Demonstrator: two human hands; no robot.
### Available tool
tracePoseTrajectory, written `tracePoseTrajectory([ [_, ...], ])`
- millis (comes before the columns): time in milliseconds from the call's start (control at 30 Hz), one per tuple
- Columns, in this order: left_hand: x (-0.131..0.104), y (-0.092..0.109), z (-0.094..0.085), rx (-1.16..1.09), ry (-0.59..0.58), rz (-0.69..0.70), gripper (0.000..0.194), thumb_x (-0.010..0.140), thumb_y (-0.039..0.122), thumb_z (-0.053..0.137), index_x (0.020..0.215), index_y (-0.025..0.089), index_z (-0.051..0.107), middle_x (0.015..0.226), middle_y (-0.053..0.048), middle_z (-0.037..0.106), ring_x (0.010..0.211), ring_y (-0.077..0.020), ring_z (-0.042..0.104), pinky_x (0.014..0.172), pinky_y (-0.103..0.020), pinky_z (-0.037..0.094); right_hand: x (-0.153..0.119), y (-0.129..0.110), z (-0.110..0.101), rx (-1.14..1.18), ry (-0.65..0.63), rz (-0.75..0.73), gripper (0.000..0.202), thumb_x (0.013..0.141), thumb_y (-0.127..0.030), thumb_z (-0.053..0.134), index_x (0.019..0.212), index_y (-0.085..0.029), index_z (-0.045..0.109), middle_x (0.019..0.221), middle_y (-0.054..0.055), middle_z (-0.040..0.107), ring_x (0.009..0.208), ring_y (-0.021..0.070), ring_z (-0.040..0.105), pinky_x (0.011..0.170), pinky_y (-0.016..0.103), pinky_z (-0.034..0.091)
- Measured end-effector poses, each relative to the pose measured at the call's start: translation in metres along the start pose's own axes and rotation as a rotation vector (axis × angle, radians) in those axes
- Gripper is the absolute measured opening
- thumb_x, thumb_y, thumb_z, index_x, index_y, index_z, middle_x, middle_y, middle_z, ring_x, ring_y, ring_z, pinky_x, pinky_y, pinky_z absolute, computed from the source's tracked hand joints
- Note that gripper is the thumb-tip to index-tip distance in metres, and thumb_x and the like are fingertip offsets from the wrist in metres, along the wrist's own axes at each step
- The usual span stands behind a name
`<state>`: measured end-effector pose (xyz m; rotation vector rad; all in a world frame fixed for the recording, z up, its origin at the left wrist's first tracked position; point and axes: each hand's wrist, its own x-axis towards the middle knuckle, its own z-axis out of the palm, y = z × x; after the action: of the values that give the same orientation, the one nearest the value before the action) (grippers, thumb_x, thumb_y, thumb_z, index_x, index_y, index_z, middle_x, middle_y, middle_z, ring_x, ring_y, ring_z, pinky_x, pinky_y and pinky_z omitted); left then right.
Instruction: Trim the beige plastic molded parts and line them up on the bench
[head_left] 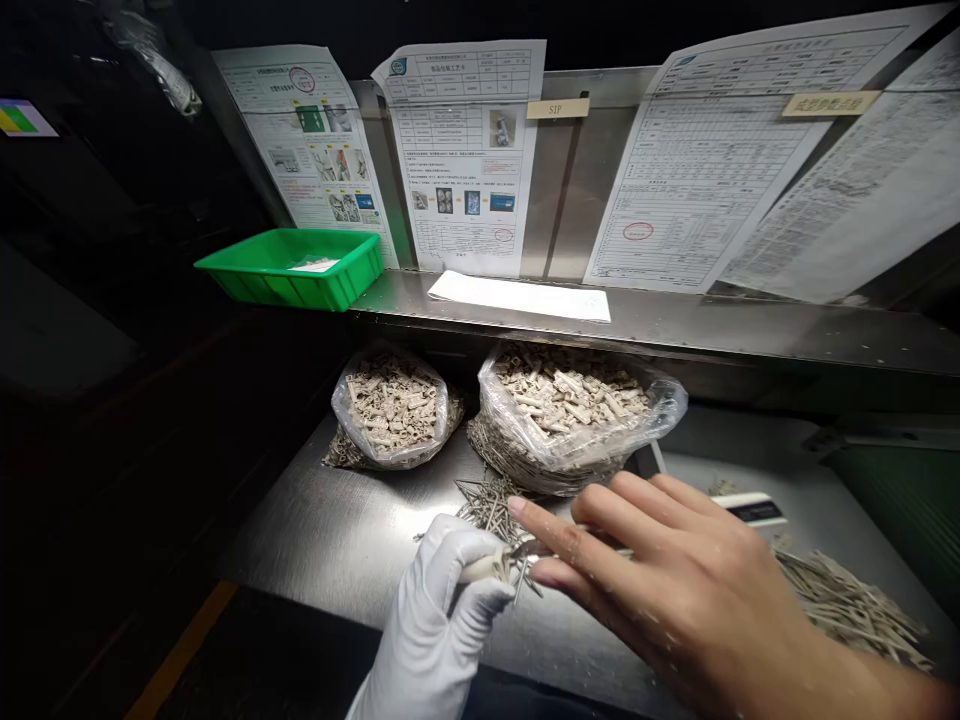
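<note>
My left hand (442,615), in a white glove, pinches a small beige moulded plastic part (486,568) between thumb and fingers. My bare right hand (660,570) grips a trimming knife; its white handle (750,508) sticks out behind the knuckles. The metal blade (531,548) points left and meets the right end of the beige part, though the exact contact is too small to make out. Just beyond both hands lies a heap of thin stick-like scraps (491,508) on the metal table (315,530).
Two clear plastic bags full of beige parts, a smaller one (394,410) and a larger one (577,400), stand behind my hands. More thin sticks (855,600) lie at the right. Above runs a metal shelf (675,315) with a green tray (300,270) and folded white paper (521,295).
</note>
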<state>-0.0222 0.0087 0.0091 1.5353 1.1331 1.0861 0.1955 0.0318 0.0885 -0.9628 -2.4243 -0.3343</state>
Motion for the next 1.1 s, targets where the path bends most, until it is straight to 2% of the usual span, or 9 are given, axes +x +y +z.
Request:
tracePoseTrajectory([
  [100, -0.001, 0.000, 0.001, 0.043, 0.029, 0.061, 0.011, 0.104, 0.031, 0.060, 0.097, 0.028, 0.068, 0.094, 0.000, 0.061, 0.086, -0.0173, 0.061, 0.084, -0.027, 0.048, 0.012, -0.005, -0.009, -0.085, -0.017, -0.096, 0.028, 0.108, -0.024, 0.051, 0.108, -0.016, 0.077, 0.067, 0.001, 0.063, 0.060, 0.0192, 0.052, 0.055, 0.039, 0.030],
  [200, -0.001, 0.002, 0.001, 0.092, 0.025, 0.097, 0.012, 0.105, 0.028, 0.058, 0.098, 0.028, 0.067, 0.093, 0.000, 0.061, 0.083, -0.0164, 0.063, 0.081, -0.027, 0.050, 0.020, -0.010, -0.014, -0.145, -0.039, -0.146, 0.040, 0.103, -0.011, 0.040, 0.090, -0.019, 0.076, 0.062, 0.003, 0.062, 0.055, 0.0195, 0.050, 0.054, 0.039, 0.031],
  [333, 0.000, 0.003, -0.001, 0.096, 0.038, 0.107, 0.012, 0.103, 0.025, 0.059, 0.095, 0.026, 0.068, 0.092, -0.001, 0.061, 0.081, -0.0175, 0.065, 0.079, -0.028, 0.053, 0.029, -0.016, -0.017, -0.198, -0.041, -0.189, 0.041, 0.100, -0.009, 0.039, 0.079, -0.022, 0.071, 0.061, 0.003, 0.060, 0.053, 0.0186, 0.051, 0.055, 0.037, 0.033],
  [433, -0.002, 0.001, 0.000, 0.087, 0.053, 0.115, 0.013, 0.103, 0.023, 0.060, 0.093, 0.025, 0.068, 0.092, -0.002, 0.059, 0.082, -0.0182, 0.064, 0.078, -0.030, 0.053, 0.030, -0.015, -0.014, -0.150, -0.063, -0.179, 0.038, 0.098, -0.008, 0.038, 0.073, -0.023, 0.062, 0.059, 0.002, 0.056, 0.052, 0.0188, 0.049, 0.052, 0.037, 0.032],
  [533, -0.007, -0.003, 0.005, 0.086, 0.101, 0.179, 0.011, 0.104, 0.023, 0.060, 0.101, 0.028, 0.070, 0.096, -0.001, 0.058, 0.085, -0.0175, 0.063, 0.081, -0.029, 0.052, 0.026, -0.011, -0.009, -0.060, -0.072, -0.107, 0.033, 0.100, -0.012, 0.045, 0.071, -0.024, 0.055, 0.057, 0.000, 0.054, 0.051, 0.0177, 0.047, 0.050, 0.036, 0.031],
  [700, -0.012, -0.008, 0.013, 0.101, 0.280, 0.288, 0.012, 0.104, 0.032, 0.061, 0.109, 0.034, 0.072, 0.103, 0.000, 0.056, 0.082, -0.0141, 0.062, 0.077, -0.026, 0.051, 0.014, -0.007, -0.003, 0.032, -0.027, 0.009, 0.036, 0.110, -0.031, 0.051, 0.074, -0.024, 0.052, 0.056, -0.004, 0.053, 0.047, 0.0146, 0.046, 0.048, 0.035, 0.028],
  [800, -0.011, -0.007, 0.011, 0.077, 0.244, 0.264, 0.013, 0.101, 0.031, 0.066, 0.111, 0.036, 0.073, 0.103, 0.000, 0.062, 0.086, -0.0159, 0.065, 0.080, -0.026, 0.053, 0.004, -0.009, 0.003, 0.122, 0.026, 0.097, 0.031, 0.109, -0.034, 0.055, 0.080, -0.023, 0.058, 0.061, -0.003, 0.061, 0.052, 0.0144, 0.053, 0.051, 0.034, 0.035],
  [967, -0.011, -0.004, 0.013, -0.133, 0.258, 0.127, 0.018, 0.102, 0.033, 0.065, 0.113, 0.036, 0.079, 0.122, -0.002, 0.075, 0.116, -0.0255, 0.069, 0.107, -0.038, 0.051, -0.015, -0.012, 0.024, 0.435, 0.159, 0.377, 0.016, 0.102, -0.032, 0.069, 0.089, -0.024, 0.065, 0.073, -0.003, 0.071, 0.061, 0.0131, 0.066, 0.057, 0.026, 0.049],
  [1100, -0.013, -0.001, 0.016, -0.193, 0.209, 0.049, 0.020, 0.102, 0.035, 0.065, 0.114, 0.039, 0.080, 0.127, 0.000, 0.076, 0.118, -0.0244, 0.068, 0.111, -0.038, 0.049, -0.024, -0.019, 0.044, 0.721, 0.154, 0.524, 0.014, 0.100, -0.028, 0.072, 0.087, -0.024, 0.067, 0.074, -0.003, 0.073, 0.063, 0.0128, 0.071, 0.058, 0.020, 0.056],
])
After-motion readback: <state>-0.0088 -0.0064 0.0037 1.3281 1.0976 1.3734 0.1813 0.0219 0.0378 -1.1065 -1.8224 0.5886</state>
